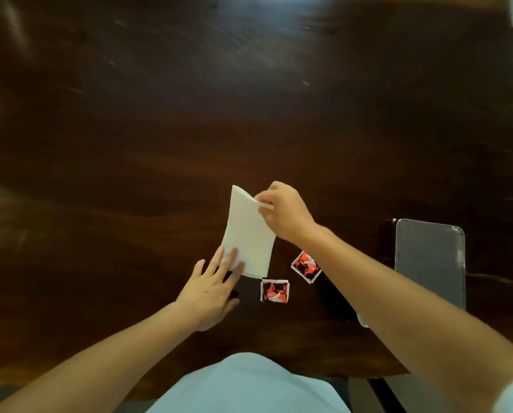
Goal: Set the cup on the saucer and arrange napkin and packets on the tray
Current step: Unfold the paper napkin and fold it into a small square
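your right hand (282,211) pinches the far right corner of the white napkin (248,234) between thumb and fingertips, lifting that edge so the sheet curls up off the dark wooden worktop (160,129). your left hand (212,289) lies spread and flat, its fingertips pressing down the near left corner of the same napkin, palm resting on the worktop just short of it. just to the right of your left hand, touching the napkin's near edge or very nearly so, lies one red-and-black packet (274,290); a second red-and-black packet (306,266) lies tilted under your right forearm, a little apart from the first. well to the right of your right arm sits a grey ribbed tray (429,257) with rounded corners, nothing visible on the part you can see. a small pale object peeks out under your right forearm near the tray, too hidden to identify.
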